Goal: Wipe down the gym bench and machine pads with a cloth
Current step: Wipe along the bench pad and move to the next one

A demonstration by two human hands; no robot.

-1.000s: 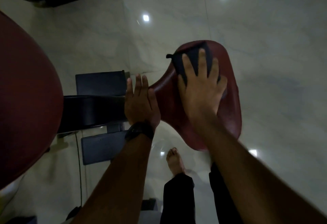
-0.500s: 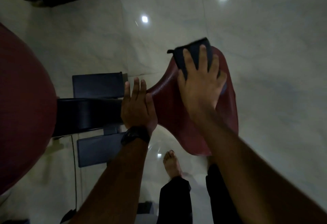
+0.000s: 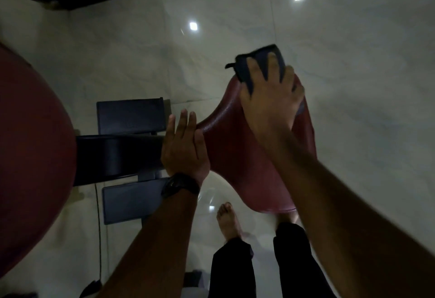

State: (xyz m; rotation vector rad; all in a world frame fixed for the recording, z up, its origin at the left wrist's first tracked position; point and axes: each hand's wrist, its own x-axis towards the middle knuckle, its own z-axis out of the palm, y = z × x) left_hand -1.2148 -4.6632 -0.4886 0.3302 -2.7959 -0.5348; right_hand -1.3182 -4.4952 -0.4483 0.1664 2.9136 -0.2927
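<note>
A dark red seat pad (image 3: 237, 154) stands out over the pale floor at centre right. My right hand (image 3: 270, 100) lies flat with spread fingers on a dark blue cloth (image 3: 259, 62), pressing it against the pad's far end, where the cloth overhangs the edge. My left hand (image 3: 186, 147), a black watch on its wrist, rests with straight fingers against the pad's narrow left end, where it meets the black frame (image 3: 117, 156). A large red back pad (image 3: 30, 156) fills the left edge.
Two dark flat plates (image 3: 130, 115) (image 3: 131, 201) lie on the floor either side of the black frame. A thin cable (image 3: 98, 231) runs down the floor at lower left. My bare foot (image 3: 227, 220) and dark trouser legs stand below the seat. Glossy pale tiles (image 3: 364, 109) spread to the right.
My right hand has slid the cloth from the middle of the seat pad out to its far edge. The left hand stays on the narrow end.
</note>
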